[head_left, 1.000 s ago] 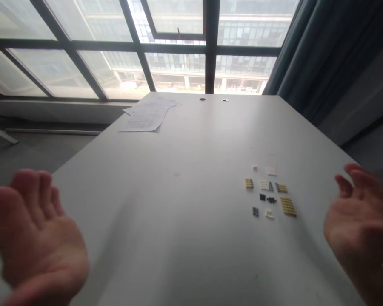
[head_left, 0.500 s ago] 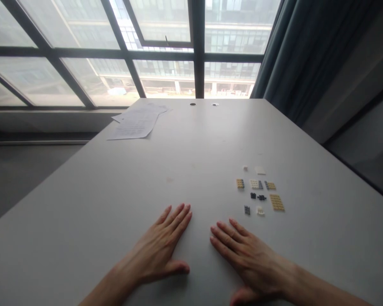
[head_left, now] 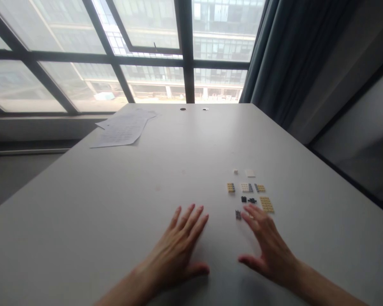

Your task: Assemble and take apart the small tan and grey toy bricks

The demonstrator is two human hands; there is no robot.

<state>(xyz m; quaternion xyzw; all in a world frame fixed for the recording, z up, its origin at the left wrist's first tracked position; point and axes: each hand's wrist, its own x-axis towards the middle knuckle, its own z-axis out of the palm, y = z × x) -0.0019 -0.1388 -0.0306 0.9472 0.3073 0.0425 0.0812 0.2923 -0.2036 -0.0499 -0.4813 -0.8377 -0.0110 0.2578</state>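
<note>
My left hand (head_left: 184, 244) is over the white table (head_left: 115, 221), fingers spread, holding nothing. My right hand (head_left: 263, 238) is open above the near end of a group of small building bricks, thumb apart from the fingers. Its fingers partly cover a small cream brick (head_left: 251, 216). Just left of the fingertips lies a dark grey brick (head_left: 238, 214). Beyond them are a black brick (head_left: 244, 199) and a black piece with side studs (head_left: 252, 200). A tan plate (head_left: 267, 204) lies close behind the right hand's knuckles.
Further back lie a tan-and-grey brick (head_left: 230, 187), a cream plate (head_left: 244, 187), another tan-and-grey piece (head_left: 260, 188), a white tile (head_left: 250, 173) and a tiny white piece (head_left: 235, 171). Printed papers (head_left: 121, 129) rest at the far left. A dark curtain (head_left: 281, 63) hangs on the right.
My right hand has lifted and moved forward and right to the bricks, now partly covering the cream one. My left hand has shifted slightly right, fingers more spread. The view has turned a little right.
</note>
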